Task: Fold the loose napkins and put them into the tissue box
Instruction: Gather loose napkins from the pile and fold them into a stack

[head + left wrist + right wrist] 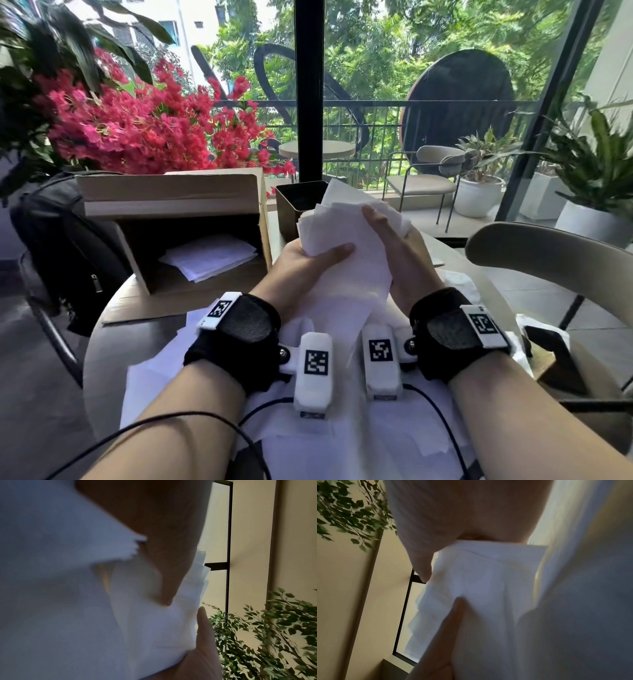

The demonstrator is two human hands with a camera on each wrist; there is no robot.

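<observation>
I hold a stack of white napkins up over the round table. My left hand grips its lower left side, thumb across the front. My right hand holds its right edge. In the left wrist view the stack sits between thumb and fingers of the left hand. The right wrist view shows the right hand pinching the stack. Loose napkins lie spread under my forearms. A dark square box stands just behind the stack. A cardboard box on its side holds folded napkins.
A black backpack sits on a seat at the left, beside red flowers. A beige chair back curves in at the right, with a dark object on the table edge below it. Window glass stands beyond the table.
</observation>
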